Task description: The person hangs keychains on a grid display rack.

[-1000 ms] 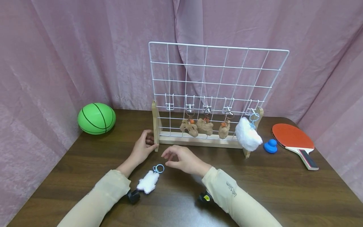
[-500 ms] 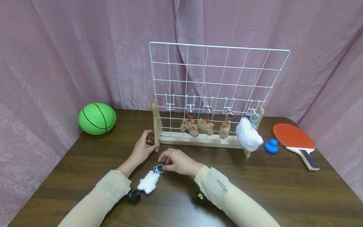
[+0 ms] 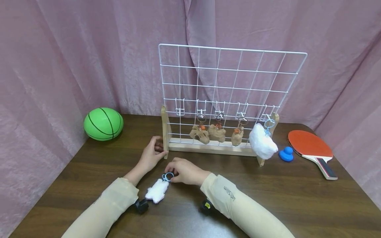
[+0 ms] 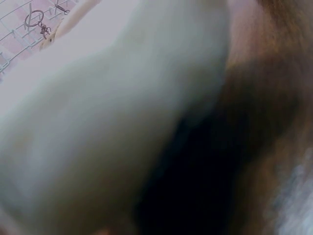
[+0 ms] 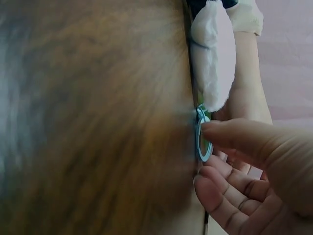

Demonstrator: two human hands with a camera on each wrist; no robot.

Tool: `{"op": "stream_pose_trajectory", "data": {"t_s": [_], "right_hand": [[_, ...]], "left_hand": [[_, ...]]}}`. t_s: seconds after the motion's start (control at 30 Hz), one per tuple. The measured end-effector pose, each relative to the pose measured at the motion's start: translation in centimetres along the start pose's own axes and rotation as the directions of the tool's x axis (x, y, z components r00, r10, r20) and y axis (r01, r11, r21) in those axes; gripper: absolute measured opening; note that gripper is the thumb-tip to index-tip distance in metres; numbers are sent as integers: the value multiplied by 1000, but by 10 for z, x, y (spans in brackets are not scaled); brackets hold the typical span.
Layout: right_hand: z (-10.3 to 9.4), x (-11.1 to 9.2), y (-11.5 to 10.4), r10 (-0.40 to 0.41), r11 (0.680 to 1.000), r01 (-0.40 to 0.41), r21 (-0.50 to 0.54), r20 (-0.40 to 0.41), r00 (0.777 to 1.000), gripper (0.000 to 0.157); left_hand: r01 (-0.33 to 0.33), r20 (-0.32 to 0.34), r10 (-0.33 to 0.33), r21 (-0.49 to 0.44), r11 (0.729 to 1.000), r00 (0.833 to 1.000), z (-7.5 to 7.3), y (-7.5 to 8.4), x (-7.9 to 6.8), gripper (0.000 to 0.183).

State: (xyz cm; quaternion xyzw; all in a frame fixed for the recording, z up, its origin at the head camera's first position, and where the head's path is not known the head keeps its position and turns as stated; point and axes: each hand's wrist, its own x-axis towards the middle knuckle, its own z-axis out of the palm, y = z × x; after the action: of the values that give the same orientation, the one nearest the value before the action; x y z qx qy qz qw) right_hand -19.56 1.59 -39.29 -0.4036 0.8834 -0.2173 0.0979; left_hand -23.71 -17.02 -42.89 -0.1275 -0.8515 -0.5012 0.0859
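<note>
A small white plush keychain (image 3: 157, 190) lies on the table with its light-blue ring (image 3: 169, 177) toward the rack. My right hand (image 3: 186, 172) has thumb and index finger around that ring; in the right wrist view the thumb tip overlaps the ring (image 5: 203, 142), and the other fingers are curved below it. My left hand (image 3: 150, 155) grips the left wooden upright (image 3: 165, 135) of a white wire grid rack (image 3: 235, 69), thumb in front and fingers behind. The left wrist view is mostly blocked by a blurred sleeve (image 4: 112, 107).
Brown keychains (image 3: 199, 134) and a larger white plush keychain (image 3: 262, 142) hang from the rack's hooks; the leftmost hook (image 3: 180, 110) holds nothing. A green ball (image 3: 103, 124) sits at left. A blue rubber duck (image 3: 286, 154) and a red table tennis paddle (image 3: 311, 143) lie at right.
My right hand has moved left and slightly down to the plush keychain's ring, and its thumb and index finger have closed in around it. My left hand stays on the upright.
</note>
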Motion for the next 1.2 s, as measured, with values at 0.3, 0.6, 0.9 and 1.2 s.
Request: {"op": "stream_pose_trajectory", "data": {"t_s": [0.3,0.6,0.9,1.2], "right_hand": [[1,0,-3,-19,1000,19,-24,-10,1000,19],[3,0,-2,-36,999,35,-18,-42,998,16],[5,0,0,34,981,-33,191,-2,999,8],[5,-2,-1,49,949,-46,311,1,999,8]], "left_hand": [[-1,0,1,-2,1000,1000,0,0,0,55],[-2,4,2,-2,1000,1000,0,0,-1,56],[-7,7,7,11,1000,1000,-1,1,0,56],[-1,13,1,12,1000,1000,-1,1,-1,56]]}}
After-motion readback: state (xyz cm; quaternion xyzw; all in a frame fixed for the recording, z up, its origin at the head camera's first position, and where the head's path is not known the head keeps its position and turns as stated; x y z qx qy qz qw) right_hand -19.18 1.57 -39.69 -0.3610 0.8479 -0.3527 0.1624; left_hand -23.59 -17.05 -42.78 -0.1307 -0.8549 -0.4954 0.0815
